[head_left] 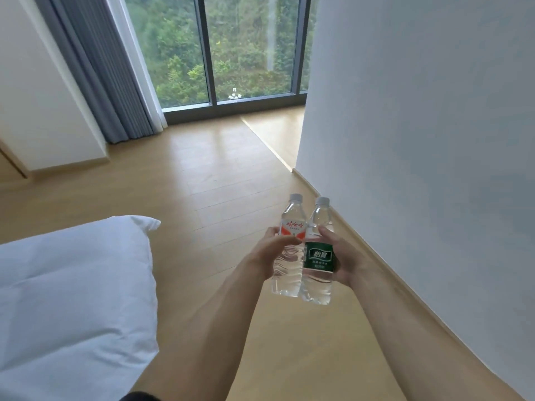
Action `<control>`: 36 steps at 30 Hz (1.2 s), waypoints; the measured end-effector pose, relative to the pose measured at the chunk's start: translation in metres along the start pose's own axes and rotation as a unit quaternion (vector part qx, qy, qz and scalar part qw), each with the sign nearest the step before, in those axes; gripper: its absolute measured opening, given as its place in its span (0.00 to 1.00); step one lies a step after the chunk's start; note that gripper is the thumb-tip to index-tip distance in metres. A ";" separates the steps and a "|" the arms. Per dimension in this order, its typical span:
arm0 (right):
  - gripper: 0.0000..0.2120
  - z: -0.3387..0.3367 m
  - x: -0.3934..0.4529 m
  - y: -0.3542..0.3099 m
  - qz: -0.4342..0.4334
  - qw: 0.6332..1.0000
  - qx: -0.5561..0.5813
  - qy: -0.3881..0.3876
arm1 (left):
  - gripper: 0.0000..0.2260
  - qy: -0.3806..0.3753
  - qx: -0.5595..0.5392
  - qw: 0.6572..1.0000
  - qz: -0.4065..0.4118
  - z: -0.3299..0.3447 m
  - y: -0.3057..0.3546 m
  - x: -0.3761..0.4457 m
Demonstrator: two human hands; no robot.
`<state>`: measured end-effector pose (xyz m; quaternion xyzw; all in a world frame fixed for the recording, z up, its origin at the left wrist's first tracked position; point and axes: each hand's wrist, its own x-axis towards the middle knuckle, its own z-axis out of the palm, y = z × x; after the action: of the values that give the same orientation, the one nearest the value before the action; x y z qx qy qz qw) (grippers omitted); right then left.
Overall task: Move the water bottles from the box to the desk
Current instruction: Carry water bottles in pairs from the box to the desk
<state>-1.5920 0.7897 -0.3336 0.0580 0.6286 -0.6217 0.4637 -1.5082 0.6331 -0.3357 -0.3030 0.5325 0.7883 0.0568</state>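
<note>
Wooden floor (179, 180) stretches ahead with no desk in view, so each bottle stays safest upright, left hand (267, 251) wrapped round the red-labelled bottle (289, 256), right hand (343, 259) round the green-labelled bottle (318, 261).

1. The left bottle (289, 250) wears a white-and-red label with three red Chinese characters, 娃哈哈, across its upper band. A line of smaller print sits beneath them, too small to read.
2. The right bottle (318, 256) wears a dark green label with two bold white Chinese characters, 怡寶, set in a white-outlined panel. Two lines of small white print lie under the panel, too blurred to make out.
3. Both caps are plain, and no numbers can be read on either bottle.
</note>
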 end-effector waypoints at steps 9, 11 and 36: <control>0.29 0.004 -0.011 0.012 0.013 0.990 -0.093 -0.103 | 0.28 0.101 -0.041 0.994 0.022 0.004 -0.034 -0.046; 0.29 0.010 -0.013 0.017 0.018 0.985 -0.112 -0.133 | 0.29 0.124 -0.058 0.990 0.028 0.001 -0.044 -0.058; 0.28 0.323 -0.124 0.180 0.065 0.816 -0.340 -0.463 | 0.28 0.455 -0.289 0.830 0.144 -0.173 -0.171 -0.384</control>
<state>-1.2402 0.6215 -0.3177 -0.3576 0.5058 -0.2897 0.7296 -1.0542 0.6442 -0.3102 -0.5500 0.2835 0.6786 -0.3958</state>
